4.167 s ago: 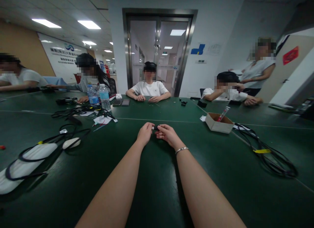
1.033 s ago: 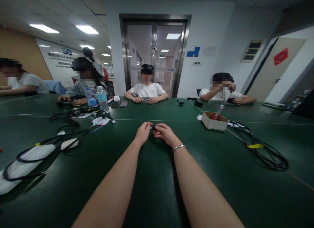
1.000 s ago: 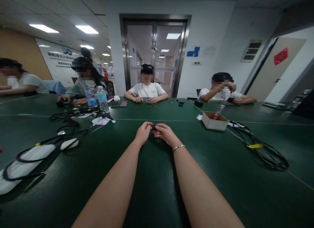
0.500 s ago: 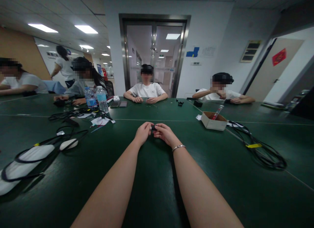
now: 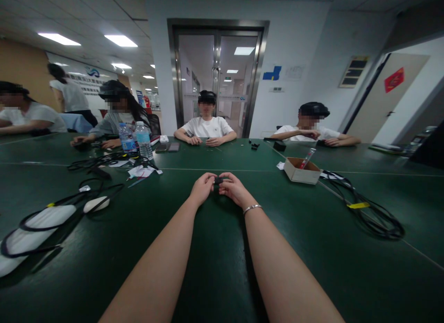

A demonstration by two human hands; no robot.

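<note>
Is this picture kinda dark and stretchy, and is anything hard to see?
Head view: the ceiling lights glow white, but the green table looks dim; head view: a dark shadow lies beside the right forearm; head view: things near the edges, like the long white object, seem stretched; head view: the small black object at the left hand is too tiny and dim to make out.

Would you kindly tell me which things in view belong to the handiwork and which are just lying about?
Handiwork:
small black object, pinched by the left hand, with the right hand at its other end

Apparently lying about:
open cardboard box
coiled black cable
two plastic bottles
</note>
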